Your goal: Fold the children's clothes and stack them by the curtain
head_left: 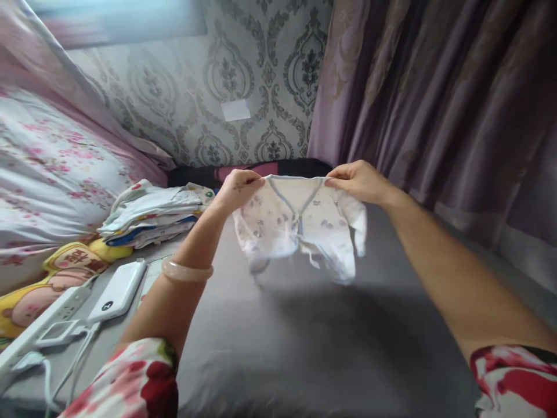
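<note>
A small white baby top [278, 226] with blue trim and a faint print hangs in the air above the grey sheet [304, 360]. My left hand [238, 187] pinches one shoulder of it, thumb and fingers pressed together. At the opposite shoulder my right hand [357, 179] has the same pinching hold. Between the hands the neckline is stretched wide, with the V-shaped front facing me. The sleeves and hem dangle and are blurred. A pale bangle [187, 271] circles my left wrist.
Left of my left arm lies a stack of folded clothes [152, 212]. Nearer are a yellow cartoon cushion [65, 267], a white power bank [118, 290] and a power strip [47, 322] with cables. Purple curtains [435, 104] hang at the right, before a patterned wall [270, 69].
</note>
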### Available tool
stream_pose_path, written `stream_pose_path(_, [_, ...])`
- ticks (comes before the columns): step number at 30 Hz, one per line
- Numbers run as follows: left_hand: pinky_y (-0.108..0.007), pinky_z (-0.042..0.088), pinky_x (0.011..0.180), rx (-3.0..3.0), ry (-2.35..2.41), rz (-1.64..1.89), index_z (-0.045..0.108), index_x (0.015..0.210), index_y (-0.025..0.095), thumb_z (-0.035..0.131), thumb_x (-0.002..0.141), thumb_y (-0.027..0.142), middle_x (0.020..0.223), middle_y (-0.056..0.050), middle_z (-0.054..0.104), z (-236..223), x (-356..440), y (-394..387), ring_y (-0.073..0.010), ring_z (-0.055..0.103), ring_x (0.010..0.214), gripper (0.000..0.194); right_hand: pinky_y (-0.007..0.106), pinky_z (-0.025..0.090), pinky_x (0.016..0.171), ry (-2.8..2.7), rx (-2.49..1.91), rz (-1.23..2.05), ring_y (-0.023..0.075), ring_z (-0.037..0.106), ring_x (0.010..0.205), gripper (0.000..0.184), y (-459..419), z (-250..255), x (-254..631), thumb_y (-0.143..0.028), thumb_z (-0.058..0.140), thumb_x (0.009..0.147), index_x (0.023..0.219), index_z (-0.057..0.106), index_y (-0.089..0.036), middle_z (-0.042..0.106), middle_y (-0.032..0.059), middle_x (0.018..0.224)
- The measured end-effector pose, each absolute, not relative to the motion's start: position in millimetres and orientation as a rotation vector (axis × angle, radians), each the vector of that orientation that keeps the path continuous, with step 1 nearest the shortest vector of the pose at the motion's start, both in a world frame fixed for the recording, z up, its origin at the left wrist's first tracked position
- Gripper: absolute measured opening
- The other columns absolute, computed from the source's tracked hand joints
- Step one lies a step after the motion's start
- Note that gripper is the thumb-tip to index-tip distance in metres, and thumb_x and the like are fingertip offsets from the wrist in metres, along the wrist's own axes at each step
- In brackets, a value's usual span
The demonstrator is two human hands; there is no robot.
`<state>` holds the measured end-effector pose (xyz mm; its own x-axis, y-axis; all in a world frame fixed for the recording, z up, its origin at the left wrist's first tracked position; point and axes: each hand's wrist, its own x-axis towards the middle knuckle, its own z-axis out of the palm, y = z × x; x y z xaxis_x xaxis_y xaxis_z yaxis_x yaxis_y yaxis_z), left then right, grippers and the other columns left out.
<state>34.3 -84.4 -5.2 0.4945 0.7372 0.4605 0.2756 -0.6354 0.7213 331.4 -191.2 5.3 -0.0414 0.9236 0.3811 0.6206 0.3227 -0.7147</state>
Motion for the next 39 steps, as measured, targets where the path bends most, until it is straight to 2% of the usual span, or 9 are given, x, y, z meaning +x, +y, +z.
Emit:
stream_pose_path(4, [-0.024, 0.047, 0.051, 1.973, 0.702, 0.866, 0.074, 0.087, 0.014, 0.072, 0.071, 0.052, 0.066, -0.005, 0.066, -1, 25, -90, -0.0142, 0.060, 0.057, 0.042, 0.029, 0.053, 0.063, -1.888, -1.364, 0.721, 0.0177, 0.067, 0.072, 0.041, -208, 17, 331, -0.062, 0.073, 0.067, 0.082, 0.076, -0.024, 0.073, 0.0016, 0.077])
stream_pose_path(7, [-0.024, 0.046, 0.049, 2.023, 0.781, 0.668, 0.075, 0.079, 0.014, 0.077, 0.066, 0.049, 0.064, -0.004, 0.066, 2, 19, -92, -0.0143, 0.060, 0.056, 0.037, 0.029, 0.053, 0.061, -1.859, -1.429, 0.720, 0.0177, 0.067, 0.069, 0.039, -210, 19, 331, -0.059, 0.074, 0.067, 0.081, 0.076, -0.023, 0.073, 0.0023, 0.075])
stream_pose_path(13, [-0.025, 0.043, 0.046, 2.012, 0.826, 0.830, 0.074, 0.084, 0.014, 0.071, 0.072, 0.053, 0.061, -0.004, 0.064, 5, 23, -93, -0.0134, 0.056, 0.051, 0.041, 0.030, 0.052, 0.060, -1.890, -1.406, 0.611, 0.0193, 0.067, 0.071, 0.039, -200, 14, 329, -0.059, 0.073, 0.068, 0.082, 0.076, -0.023, 0.073, 0.0031, 0.076])
stream_pose_path(18, [-0.021, 0.035, 0.041, 2.104, 0.870, 0.752, 0.073, 0.070, 0.015, 0.074, 0.067, 0.052, 0.051, 0.000, 0.057, 3, 20, -93, -0.0096, 0.049, 0.045, 0.038, 0.027, 0.049, 0.054, -1.835, -1.415, 0.606, 0.0173, 0.065, 0.065, 0.041, -196, 5, 331, -0.061, 0.071, 0.070, 0.081, 0.077, -0.022, 0.072, 0.0034, 0.073])
stream_pose_path(22, [-0.022, 0.038, 0.044, 2.041, 0.794, 0.684, 0.075, 0.085, 0.014, 0.072, 0.070, 0.052, 0.061, -0.003, 0.063, -1, 27, -92, -0.0117, 0.053, 0.049, 0.042, 0.028, 0.050, 0.056, -1.834, -1.340, 0.739, 0.0178, 0.065, 0.067, 0.041, -189, -1, 334, -0.061, 0.071, 0.071, 0.087, 0.076, -0.023, 0.073, 0.0031, 0.076])
stream_pose_path(26, [-0.021, 0.035, 0.044, 2.030, 0.870, 0.923, 0.073, 0.081, 0.012, 0.070, 0.072, 0.049, 0.058, -0.002, 0.060, -8, 40, -86, -0.0098, 0.050, 0.049, 0.038, 0.028, 0.049, 0.055, -1.699, -1.349, 0.633, 0.0179, 0.064, 0.065, 0.045, -180, -4, 338, -0.065, 0.071, 0.068, 0.081, 0.075, -0.021, 0.072, 0.0039, 0.073])
stream_pose_path(29, [-0.022, 0.038, 0.048, 1.963, 0.778, 0.969, 0.072, 0.092, 0.013, 0.063, 0.078, 0.051, 0.066, -0.004, 0.063, -13, 48, -80, -0.0115, 0.054, 0.055, 0.041, 0.028, 0.049, 0.055, -1.697, -1.336, 0.675, 0.0174, 0.064, 0.064, 0.049, -175, -6, 340, -0.067, 0.069, 0.069, 0.086, 0.075, -0.021, 0.073, 0.0040, 0.076])
stream_pose_path(34, [-0.020, 0.033, 0.047, 2.173, 0.846, 0.967, 0.070, 0.076, 0.013, 0.064, 0.076, 0.045, 0.063, -0.001, 0.058, -19, 55, -71, -0.0089, 0.046, 0.055, 0.033, 0.026, 0.046, 0.051, -1.686, -1.415, 0.591, 0.0164, 0.061, 0.060, 0.048, -170, -11, 340, -0.067, 0.072, 0.064, 0.078, 0.074, -0.021, 0.070, 0.0029, 0.068])
stream_pose_path(39, [-0.021, 0.036, 0.051, 2.224, 0.921, 1.125, 0.069, 0.078, 0.013, 0.059, 0.079, 0.048, 0.065, -0.002, 0.059, -24, 54, -64, -0.0107, 0.048, 0.059, 0.037, 0.027, 0.046, 0.054, -1.582, -1.366, 0.454, 0.0170, 0.061, 0.063, 0.054, -165, -16, 338, -0.072, 0.067, 0.066, 0.079, 0.073, -0.019, 0.070, 0.0048, 0.072])
